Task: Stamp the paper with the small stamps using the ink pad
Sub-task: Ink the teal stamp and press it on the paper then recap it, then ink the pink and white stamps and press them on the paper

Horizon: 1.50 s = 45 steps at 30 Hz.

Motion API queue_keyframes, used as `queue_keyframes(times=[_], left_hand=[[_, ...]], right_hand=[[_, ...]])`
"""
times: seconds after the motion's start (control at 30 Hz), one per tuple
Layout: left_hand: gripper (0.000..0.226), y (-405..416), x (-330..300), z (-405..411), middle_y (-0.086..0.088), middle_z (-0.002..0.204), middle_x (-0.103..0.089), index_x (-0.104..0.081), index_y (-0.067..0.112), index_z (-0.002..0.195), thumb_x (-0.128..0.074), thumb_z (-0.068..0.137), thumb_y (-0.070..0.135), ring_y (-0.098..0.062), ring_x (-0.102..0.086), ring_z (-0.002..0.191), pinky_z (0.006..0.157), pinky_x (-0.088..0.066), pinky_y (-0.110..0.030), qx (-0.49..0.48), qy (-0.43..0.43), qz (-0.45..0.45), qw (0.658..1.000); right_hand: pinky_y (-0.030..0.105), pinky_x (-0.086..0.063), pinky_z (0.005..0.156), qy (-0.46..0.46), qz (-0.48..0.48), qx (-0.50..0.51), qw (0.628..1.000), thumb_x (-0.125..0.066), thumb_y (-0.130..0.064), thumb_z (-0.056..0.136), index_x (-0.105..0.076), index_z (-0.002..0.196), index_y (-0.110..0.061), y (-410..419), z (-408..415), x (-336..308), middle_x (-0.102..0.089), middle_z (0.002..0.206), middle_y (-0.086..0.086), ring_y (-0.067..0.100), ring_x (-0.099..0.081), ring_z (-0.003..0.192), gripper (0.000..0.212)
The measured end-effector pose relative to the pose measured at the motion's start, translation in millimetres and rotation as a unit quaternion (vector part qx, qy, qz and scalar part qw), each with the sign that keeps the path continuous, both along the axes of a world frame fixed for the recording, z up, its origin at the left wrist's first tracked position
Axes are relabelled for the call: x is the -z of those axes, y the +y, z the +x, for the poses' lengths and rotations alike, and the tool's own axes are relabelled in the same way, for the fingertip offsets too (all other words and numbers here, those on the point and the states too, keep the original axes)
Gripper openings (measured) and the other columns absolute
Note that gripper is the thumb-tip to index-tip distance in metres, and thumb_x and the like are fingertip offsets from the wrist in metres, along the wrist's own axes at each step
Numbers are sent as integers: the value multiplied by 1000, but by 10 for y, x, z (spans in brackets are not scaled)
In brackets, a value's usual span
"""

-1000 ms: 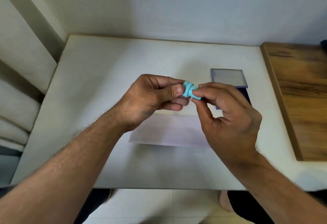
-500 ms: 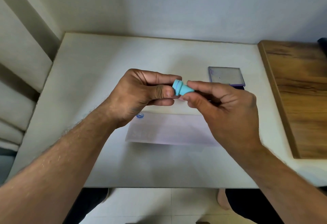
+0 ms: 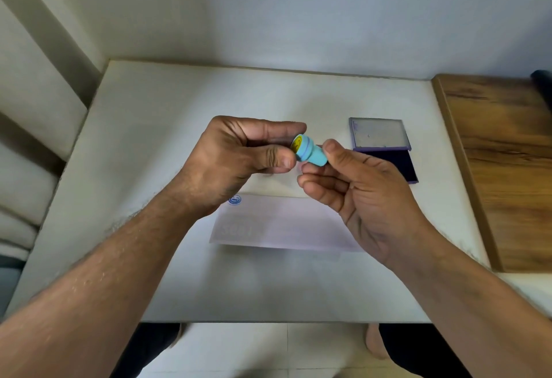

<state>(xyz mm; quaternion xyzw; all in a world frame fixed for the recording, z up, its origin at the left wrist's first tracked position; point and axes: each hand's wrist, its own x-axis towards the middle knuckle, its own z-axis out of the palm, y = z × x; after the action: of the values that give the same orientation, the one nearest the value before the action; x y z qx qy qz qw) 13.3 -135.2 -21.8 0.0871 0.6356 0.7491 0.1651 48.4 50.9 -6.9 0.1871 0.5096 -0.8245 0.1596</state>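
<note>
A small light-blue stamp (image 3: 310, 155) with a yellow face is held in the air over the table, face turned up and left. My right hand (image 3: 364, 198) pinches its body between thumb and fingers. My left hand (image 3: 239, 159) is curled at the stamp's head end, with thumb and index finger at the rim. Below the hands lies a pale paper (image 3: 283, 225) with one round blue stamp mark (image 3: 234, 200) at its far left corner. The ink pad (image 3: 400, 165) lies open at the right, its lid (image 3: 378, 134) folded back.
The white table (image 3: 149, 138) meets a wall at the back. A wooden surface (image 3: 501, 168) adjoins its right side. Pale cushions (image 3: 27, 168) sit at the left. Tiled floor and my feet show below the near table edge.
The stamp has turned so that its yellow face shows. My right hand has shifted its grip lower on the body. The view has drifted so the blue mark on the paper is uncovered.
</note>
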Motion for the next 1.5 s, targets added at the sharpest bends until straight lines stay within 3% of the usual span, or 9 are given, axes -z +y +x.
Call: queue_keyframes(times=[0.17, 0.27, 0.4, 0.47, 0.8, 0.97, 1.17, 1.33, 1.5], left_hand=[[39, -17, 1, -24, -8, 103, -76, -74, 14, 106, -80, 67, 17, -26, -72, 99, 78, -57, -28, -52, -18, 29, 998], [36, -32, -10, -44, -8, 100, -76, -76, 14, 102, -81, 67, 21, -27, -72, 98, 77, -57, -29, -94, -14, 31, 995], [28, -11, 15, -39, -7, 98, -77, -76, 16, 100, -79, 72, 15, -29, -72, 98, 79, -57, -31, -120, -11, 2, 993], [26, 1, 24, -31, -7, 97, -77, -77, 18, 99, -78, 73, 15, -31, -71, 97, 78, -57, -31, -132, -10, -6, 991], [27, 28, 49, -6, -6, 97, -77, -76, 19, 100, -79, 73, 18, -40, -69, 95, 85, -58, -41, -139, -4, -36, 990], [30, 33, 52, -6, -6, 96, -77, -75, 17, 103, -79, 73, 18, -38, -70, 95, 82, -58, -35, -141, -1, -39, 989], [36, 42, 57, 6, -3, 96, -77, -75, 17, 104, -83, 70, 26, -32, -72, 93, 82, -58, -35, -139, 4, -58, 989], [33, 71, 60, 20, -3, 94, -77, -76, 18, 104, -83, 73, 28, -30, -73, 91, 84, -58, -42, -138, 13, -82, 987], [41, 70, 33, 25, -5, 92, -77, -78, 21, 101, -84, 67, 43, -31, -73, 91, 86, -57, -49, -153, 18, -83, 985]], right_hand=[[26, -59, 61, 31, -13, 64, 997, -69, -20, 81, -77, 83, -3, 62, -50, 23, -74, 81, 18, 25, -74, 72, 19], [29, -60, 66, 115, 170, 89, 975, -63, -13, 92, -75, 100, -8, 208, -124, 47, -73, 86, 11, 20, -71, 73, 16], [25, -58, 81, 225, 533, 23, 815, -64, -20, 92, -68, 120, -17, 368, -118, 149, -71, 111, 1, 10, -67, 90, 29], [31, -54, 92, 243, 631, -22, 736, -65, -22, 91, -65, 125, -16, 361, -103, 209, -70, 112, 3, 15, -65, 95, 35], [34, -47, 81, 289, 716, -55, 633, -71, -26, 87, -73, 108, -16, 354, -78, 430, -75, 95, 5, 26, -59, 91, 24], [33, -48, 77, 282, 724, -51, 628, -71, -26, 86, -72, 109, -20, 348, -93, 491, -75, 93, 3, 25, -57, 91, 23], [36, -42, 93, 326, 719, -97, 606, -62, -42, 91, -59, 129, -25, 265, -115, 398, -61, 131, -2, 28, -47, 116, 42], [51, -27, 102, 356, 751, -201, 518, -55, -29, 94, -44, 143, -27, 147, -40, 401, -50, 145, -2, 38, -29, 137, 50], [52, -33, 97, 397, 757, -161, 494, -64, -5, 86, -69, 115, -22, 186, -29, 455, -72, 116, -1, 38, -47, 126, 35]])
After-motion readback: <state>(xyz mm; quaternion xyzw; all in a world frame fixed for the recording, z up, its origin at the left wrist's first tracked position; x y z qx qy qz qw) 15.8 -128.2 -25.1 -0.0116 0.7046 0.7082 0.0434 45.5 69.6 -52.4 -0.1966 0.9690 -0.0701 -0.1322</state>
